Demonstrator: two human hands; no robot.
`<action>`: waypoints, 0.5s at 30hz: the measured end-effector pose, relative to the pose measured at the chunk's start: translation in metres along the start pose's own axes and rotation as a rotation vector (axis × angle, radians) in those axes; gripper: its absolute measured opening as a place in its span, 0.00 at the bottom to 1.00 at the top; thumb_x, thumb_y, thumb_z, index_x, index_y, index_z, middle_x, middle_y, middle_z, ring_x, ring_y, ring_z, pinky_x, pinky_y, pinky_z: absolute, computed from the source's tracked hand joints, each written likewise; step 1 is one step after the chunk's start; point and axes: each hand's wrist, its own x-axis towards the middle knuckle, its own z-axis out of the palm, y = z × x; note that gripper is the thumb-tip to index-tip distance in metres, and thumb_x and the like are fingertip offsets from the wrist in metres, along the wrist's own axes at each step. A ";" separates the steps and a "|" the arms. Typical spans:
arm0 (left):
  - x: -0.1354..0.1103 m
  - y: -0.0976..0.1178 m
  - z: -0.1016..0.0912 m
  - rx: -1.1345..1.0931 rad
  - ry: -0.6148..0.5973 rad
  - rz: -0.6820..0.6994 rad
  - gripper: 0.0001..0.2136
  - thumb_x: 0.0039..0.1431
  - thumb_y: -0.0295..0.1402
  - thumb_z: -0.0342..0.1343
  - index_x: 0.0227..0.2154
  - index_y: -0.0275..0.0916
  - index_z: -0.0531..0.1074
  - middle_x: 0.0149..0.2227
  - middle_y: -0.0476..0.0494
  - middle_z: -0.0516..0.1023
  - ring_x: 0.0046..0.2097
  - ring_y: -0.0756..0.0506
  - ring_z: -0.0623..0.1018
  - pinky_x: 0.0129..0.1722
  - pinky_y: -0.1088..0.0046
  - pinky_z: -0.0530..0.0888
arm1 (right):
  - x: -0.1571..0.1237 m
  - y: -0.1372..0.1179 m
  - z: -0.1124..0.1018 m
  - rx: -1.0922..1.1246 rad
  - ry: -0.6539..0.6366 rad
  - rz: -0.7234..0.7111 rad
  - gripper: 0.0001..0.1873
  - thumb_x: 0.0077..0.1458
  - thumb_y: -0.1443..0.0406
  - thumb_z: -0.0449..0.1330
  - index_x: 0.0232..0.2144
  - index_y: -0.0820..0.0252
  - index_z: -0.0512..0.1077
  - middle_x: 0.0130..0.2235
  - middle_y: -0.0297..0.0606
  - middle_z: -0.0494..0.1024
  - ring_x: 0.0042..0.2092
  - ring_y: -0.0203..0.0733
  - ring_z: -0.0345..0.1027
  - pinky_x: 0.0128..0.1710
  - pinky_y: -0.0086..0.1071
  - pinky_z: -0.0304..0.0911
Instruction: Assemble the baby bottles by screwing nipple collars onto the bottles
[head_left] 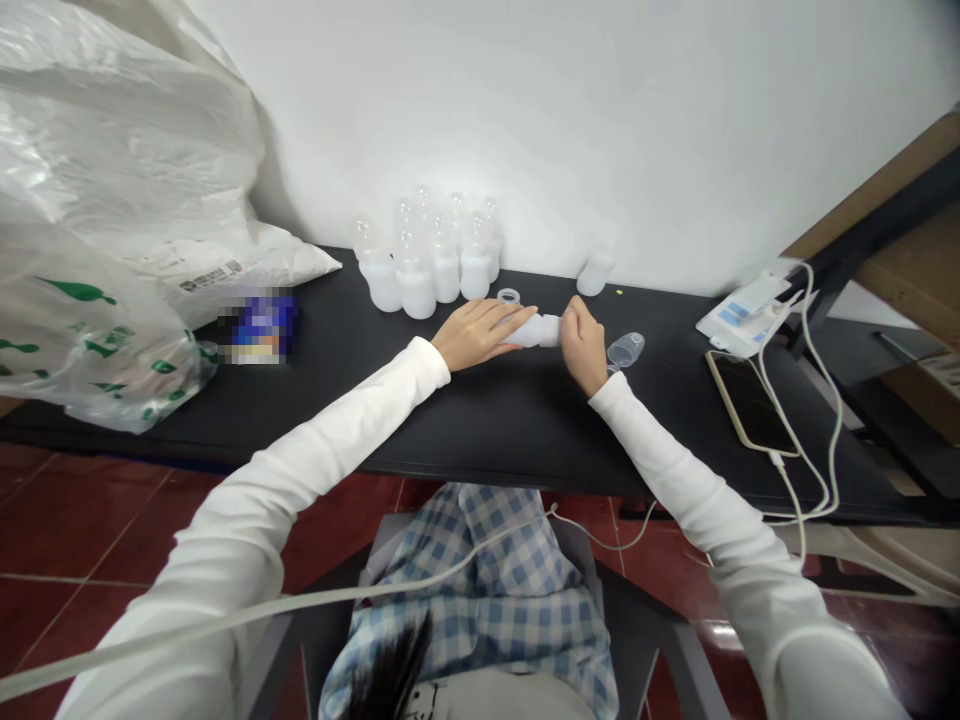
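Observation:
A white, milky plastic baby bottle [549, 331] lies sideways between my two hands, just above the black table. My left hand [480, 330] is wrapped over the bottle's left part, fingers stretched along it. At the bottle's right end, my right hand [583, 335] is curled into a fist against it; whatever small part its fingers may grip is hidden. Behind my left hand lies a clear ring [508, 297]. A clear domed cap [626, 348] rests on its side right of my right hand.
Several white bottles [415, 288] with clear domed caps stand grouped at the back left. One uncapped bottle [595, 273] stands near the wall. Large plastic bags [112, 330] and a blue packet [264, 325] occupy the left. A phone [750, 402], cables and a white power strip [742, 312] lie right.

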 end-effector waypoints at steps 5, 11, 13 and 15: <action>-0.003 -0.004 -0.006 0.019 -0.047 0.003 0.23 0.69 0.42 0.51 0.64 0.47 0.66 0.57 0.39 0.77 0.58 0.39 0.76 0.59 0.58 0.69 | -0.004 -0.001 -0.002 -0.074 -0.125 0.024 0.21 0.69 0.62 0.33 0.37 0.53 0.64 0.32 0.39 0.74 0.35 0.46 0.71 0.35 0.35 0.61; -0.012 -0.013 -0.005 0.046 -0.044 -0.138 0.23 0.67 0.42 0.54 0.62 0.47 0.68 0.57 0.39 0.77 0.57 0.34 0.74 0.54 0.55 0.69 | -0.010 -0.007 -0.006 -0.205 -0.235 -0.020 0.24 0.70 0.55 0.34 0.48 0.57 0.65 0.36 0.47 0.81 0.34 0.50 0.74 0.36 0.38 0.62; -0.013 -0.015 -0.003 0.034 -0.015 -0.205 0.23 0.65 0.44 0.55 0.60 0.43 0.69 0.56 0.36 0.78 0.55 0.33 0.75 0.51 0.55 0.70 | -0.010 -0.007 -0.008 -0.232 -0.221 -0.061 0.24 0.70 0.54 0.36 0.52 0.59 0.65 0.36 0.48 0.81 0.33 0.50 0.74 0.35 0.38 0.62; -0.013 -0.016 -0.001 0.012 0.041 -0.294 0.25 0.63 0.48 0.57 0.57 0.39 0.70 0.51 0.33 0.79 0.51 0.34 0.76 0.49 0.56 0.72 | -0.010 -0.007 -0.009 -0.242 -0.187 -0.093 0.25 0.70 0.54 0.37 0.57 0.60 0.62 0.38 0.46 0.82 0.35 0.50 0.75 0.34 0.36 0.60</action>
